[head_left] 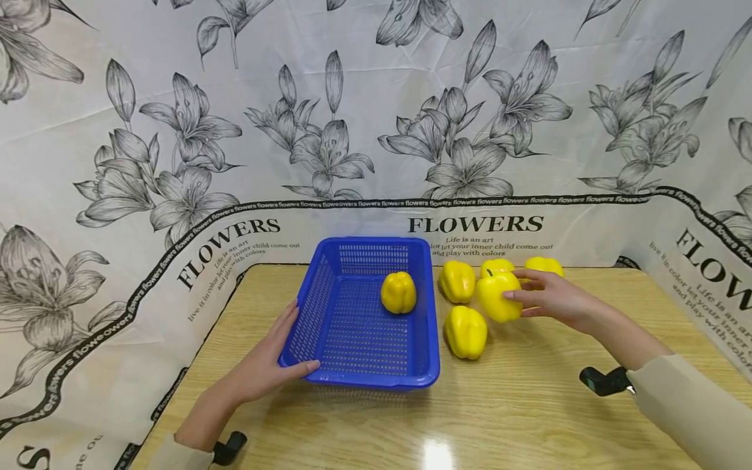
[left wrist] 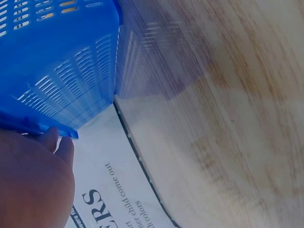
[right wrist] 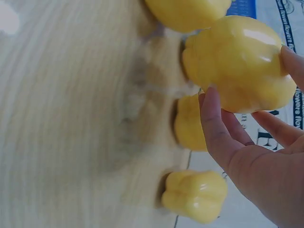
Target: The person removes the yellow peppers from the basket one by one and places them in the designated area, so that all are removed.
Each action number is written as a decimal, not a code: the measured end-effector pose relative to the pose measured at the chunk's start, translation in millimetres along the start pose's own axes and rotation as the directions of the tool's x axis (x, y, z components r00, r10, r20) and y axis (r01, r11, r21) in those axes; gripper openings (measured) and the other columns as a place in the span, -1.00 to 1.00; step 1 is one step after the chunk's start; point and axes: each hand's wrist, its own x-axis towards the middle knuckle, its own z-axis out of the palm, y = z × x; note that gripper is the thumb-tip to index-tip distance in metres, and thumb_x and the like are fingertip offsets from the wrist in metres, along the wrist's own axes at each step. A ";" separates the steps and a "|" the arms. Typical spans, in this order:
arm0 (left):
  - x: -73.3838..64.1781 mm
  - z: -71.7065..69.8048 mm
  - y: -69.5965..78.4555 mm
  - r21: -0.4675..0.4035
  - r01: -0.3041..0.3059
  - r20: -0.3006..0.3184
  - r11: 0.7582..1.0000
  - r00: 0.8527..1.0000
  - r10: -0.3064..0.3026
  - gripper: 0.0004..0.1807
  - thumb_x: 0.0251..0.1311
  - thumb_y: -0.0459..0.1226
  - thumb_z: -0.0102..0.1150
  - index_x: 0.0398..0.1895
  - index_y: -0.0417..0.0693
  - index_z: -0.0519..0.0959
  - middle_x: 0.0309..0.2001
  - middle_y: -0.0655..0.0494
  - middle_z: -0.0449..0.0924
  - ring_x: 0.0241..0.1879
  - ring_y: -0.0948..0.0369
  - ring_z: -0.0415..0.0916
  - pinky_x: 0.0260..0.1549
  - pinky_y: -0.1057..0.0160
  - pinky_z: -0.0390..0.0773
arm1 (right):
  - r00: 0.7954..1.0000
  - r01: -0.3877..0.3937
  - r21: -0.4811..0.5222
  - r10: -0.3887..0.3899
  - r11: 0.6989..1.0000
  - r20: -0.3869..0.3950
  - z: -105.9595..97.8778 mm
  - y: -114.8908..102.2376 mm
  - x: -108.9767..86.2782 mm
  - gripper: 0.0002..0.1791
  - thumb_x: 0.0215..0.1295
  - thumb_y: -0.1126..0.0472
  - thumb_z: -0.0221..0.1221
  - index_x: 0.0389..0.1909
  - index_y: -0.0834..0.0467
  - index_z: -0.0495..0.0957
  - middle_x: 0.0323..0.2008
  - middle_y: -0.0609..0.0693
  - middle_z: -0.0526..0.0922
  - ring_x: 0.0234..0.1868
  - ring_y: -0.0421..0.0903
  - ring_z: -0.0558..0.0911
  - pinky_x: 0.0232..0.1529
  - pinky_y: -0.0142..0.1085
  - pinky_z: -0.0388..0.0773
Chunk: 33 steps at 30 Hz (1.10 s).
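Observation:
My left hand (head_left: 262, 365) grips the rim of a blue plastic basket (head_left: 376, 377) at its near left corner, thumb on top and fingers along the outer side. In the left wrist view its fingers curl at the rim beside the slotted wall (left wrist: 71, 71). One yellow bell pepper (head_left: 399, 293) lies inside the basket, toward the right. To the right of the basket my right hand (head_left: 555, 299) holds another yellow bell pepper (head_left: 498, 296) between thumb and fingers. The right wrist view shows this held pepper (right wrist: 242, 64) raised off the table.
More yellow bell peppers stand around the held one: one in front (head_left: 466, 333), one beside the basket (head_left: 457, 282), one behind (head_left: 497, 266) and one farther right (head_left: 544, 265). Flower-printed cloth (head_left: 352, 163) hangs behind the wooden table (head_left: 529, 405).

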 end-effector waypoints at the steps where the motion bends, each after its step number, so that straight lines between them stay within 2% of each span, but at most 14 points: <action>1: -0.1 -0.3 0.1 -0.003 -0.001 0.000 1.000 1.000 0.001 0.24 0.19 0.23 0.34 0.69 0.11 -0.26 0.67 0.13 -0.34 0.59 -0.16 -0.15 0.40 -0.37 0.12 | 1.000 -0.007 0.007 0.007 1.000 0.005 -0.8 3.2 -1.4 0.00 0.50 0.03 0.20 0.59 0.43 -0.20 0.47 0.61 -0.03 0.35 0.35 0.41 0.19 0.04 0.60; 7: -0.8 -1.2 1.2 -0.004 -0.005 0.003 1.000 1.000 0.005 0.25 0.18 0.25 0.33 0.69 0.11 -0.26 0.67 0.16 -0.35 0.60 -0.14 -0.17 0.41 -0.36 0.10 | 0.998 -0.048 0.058 0.046 0.997 0.038 -1.5 26.5 -9.2 -0.04 0.52 0.10 0.18 0.56 0.50 -0.21 0.43 0.63 0.01 0.13 0.15 0.58 0.14 -0.02 0.64; 13: 0.2 -1.2 0.2 0.000 -0.012 -0.003 1.000 1.000 0.012 0.23 0.20 0.21 0.34 0.69 0.12 -0.26 0.67 0.16 -0.36 0.60 -0.15 -0.16 0.40 -0.36 0.10 | 0.997 -0.064 0.093 0.061 0.994 0.037 2.9 42.2 -11.9 -0.06 0.53 0.11 0.17 0.55 0.52 -0.19 0.30 0.55 0.27 -0.06 0.06 0.61 0.07 -0.04 0.67; 19: 0.8 -0.7 -0.4 0.002 -0.011 0.002 1.000 1.000 0.011 0.24 0.19 0.25 0.33 0.69 0.13 -0.26 0.67 0.16 -0.35 0.60 -0.16 -0.16 0.40 -0.36 0.11 | 0.991 -0.122 0.122 0.113 0.985 0.076 4.7 51.6 -15.1 -0.04 0.55 0.06 0.14 0.56 0.49 -0.23 0.28 0.48 0.32 -0.06 0.02 0.63 0.08 -0.02 0.67; 22: 1.5 -0.2 -0.2 -0.003 -0.005 0.004 1.000 1.000 0.005 0.23 0.20 0.21 0.34 0.69 0.13 -0.27 0.67 0.16 -0.36 0.60 -0.15 -0.18 0.41 -0.36 0.10 | 0.989 -0.127 0.136 0.114 0.983 0.098 3.1 54.5 -16.8 -0.07 0.58 0.07 0.09 0.55 0.52 -0.24 0.22 0.41 0.43 -0.05 0.01 0.64 0.06 -0.02 0.68; 25: 2.1 0.2 -0.1 -0.003 0.003 0.003 1.000 1.000 -0.003 0.23 0.20 0.18 0.36 0.69 0.14 -0.27 0.67 0.18 -0.36 0.61 -0.13 -0.20 0.42 -0.36 0.08 | 0.987 -0.138 0.133 0.125 0.982 0.100 1.4 54.9 -18.0 -0.14 0.59 0.05 0.07 0.54 0.52 -0.14 0.09 0.25 0.58 -0.05 -0.01 0.67 0.04 -0.05 0.69; 28: 2.3 0.3 -0.1 0.002 0.006 0.001 1.000 1.000 -0.006 0.23 0.20 0.18 0.36 0.69 0.13 -0.27 0.67 0.19 -0.36 0.60 -0.13 -0.19 0.42 -0.35 0.08 | 0.985 -0.159 0.114 0.148 0.981 0.093 0.2 53.9 -18.8 -0.18 0.59 0.03 0.06 0.51 0.52 -0.05 -0.01 0.16 0.65 -0.06 -0.02 0.68 0.02 -0.08 0.69; 33: 1.9 -0.5 1.6 0.007 0.006 0.001 1.000 1.000 -0.006 0.24 0.18 0.24 0.33 0.69 0.12 -0.26 0.67 0.17 -0.35 0.59 -0.15 -0.15 0.41 -0.35 0.11 | 0.982 -0.178 0.056 0.174 0.982 0.074 1.2 51.7 -20.5 -0.15 0.59 -0.02 0.05 0.48 0.56 -0.02 0.05 0.19 0.63 -0.05 -0.05 0.66 -0.01 -0.09 0.69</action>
